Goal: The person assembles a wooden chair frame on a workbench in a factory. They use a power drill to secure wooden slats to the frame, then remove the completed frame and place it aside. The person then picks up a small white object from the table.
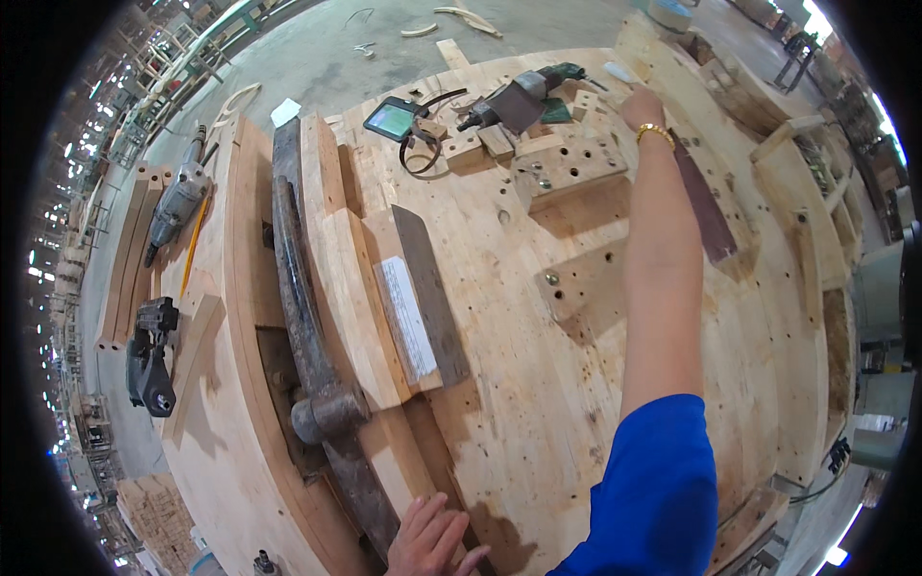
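My right arm, in a blue sleeve, stretches to the far right of the wooden workbench (595,384). My right hand (642,108) looks closed there, a gold bracelet at its wrist; what its fingers hold, if anything, is hidden. A long dark-red sanding strip (703,206) lies partly under the wrist. At the near edge my left hand (432,538) is open, fingers apart, beside the dark metal vise bar (312,317). Left of centre, a pale wooden block (360,298) stands against the vise, with a grey-faced piece (432,298) bearing a printed label (408,317) beside it.
Drilled wooden blocks (571,171) sit near the right arm. Behind them lie a power drill (514,101) and a green-screened device (392,119) with a strap. Another power tool (181,197), a yellow pencil (195,240) and a black tool (152,355) lie at left.
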